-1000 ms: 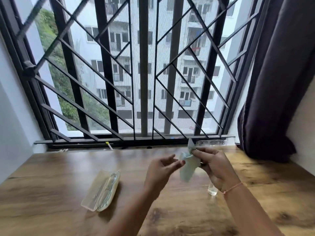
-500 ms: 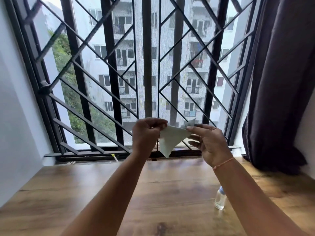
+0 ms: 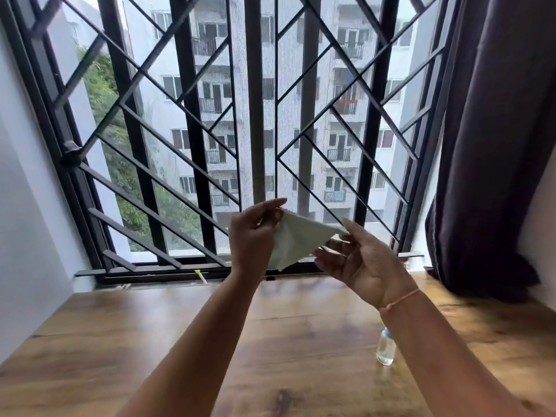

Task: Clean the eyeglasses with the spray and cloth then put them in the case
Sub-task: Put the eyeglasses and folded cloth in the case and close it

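Above the wooden table by the barred window, both hands pinch the cloth.

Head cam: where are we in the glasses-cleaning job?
Done: nothing shows as finished. In hand: the left hand and right hand pinch two corners of the cloth, spread out in front of the window. The spray bottle stands on the table, untouched. Left: spraying, wiping and casing; glasses and case are out of view.
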`<control>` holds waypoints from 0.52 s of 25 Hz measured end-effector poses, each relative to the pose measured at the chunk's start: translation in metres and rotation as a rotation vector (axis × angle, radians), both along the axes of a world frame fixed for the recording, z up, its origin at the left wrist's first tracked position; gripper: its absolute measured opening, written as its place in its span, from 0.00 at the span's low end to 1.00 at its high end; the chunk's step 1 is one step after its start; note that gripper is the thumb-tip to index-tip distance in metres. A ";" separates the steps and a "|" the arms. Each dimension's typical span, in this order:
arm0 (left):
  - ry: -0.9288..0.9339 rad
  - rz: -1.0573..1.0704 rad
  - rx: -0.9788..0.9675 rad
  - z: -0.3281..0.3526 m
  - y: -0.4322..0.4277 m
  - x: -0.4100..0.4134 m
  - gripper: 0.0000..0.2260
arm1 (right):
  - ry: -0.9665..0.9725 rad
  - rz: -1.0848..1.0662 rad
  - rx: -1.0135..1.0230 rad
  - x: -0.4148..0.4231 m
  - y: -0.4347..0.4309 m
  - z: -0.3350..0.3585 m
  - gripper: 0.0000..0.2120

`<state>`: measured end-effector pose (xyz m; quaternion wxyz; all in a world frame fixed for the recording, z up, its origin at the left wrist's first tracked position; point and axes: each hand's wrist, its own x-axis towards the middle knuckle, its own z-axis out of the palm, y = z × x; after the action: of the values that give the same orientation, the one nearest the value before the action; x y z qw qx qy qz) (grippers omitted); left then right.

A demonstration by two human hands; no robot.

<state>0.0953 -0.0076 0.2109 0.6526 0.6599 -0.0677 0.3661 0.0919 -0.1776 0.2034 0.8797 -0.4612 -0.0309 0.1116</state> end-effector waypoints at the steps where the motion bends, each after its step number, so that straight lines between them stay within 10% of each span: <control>1: 0.069 -0.067 -0.097 -0.007 0.000 0.001 0.14 | 0.006 0.030 -0.004 -0.002 0.001 -0.003 0.11; 6: 0.359 -0.290 -0.370 -0.052 0.003 -0.003 0.12 | 0.054 -0.079 -0.135 0.001 0.000 -0.038 0.03; 13: 0.335 -0.401 -0.170 -0.071 0.015 -0.005 0.17 | 0.038 -0.364 -0.390 0.004 -0.018 -0.075 0.12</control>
<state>0.0900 0.0077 0.1398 0.7673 0.6274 -0.0571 0.1198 0.0959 -0.1958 0.1283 0.7802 -0.6179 0.0911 -0.0358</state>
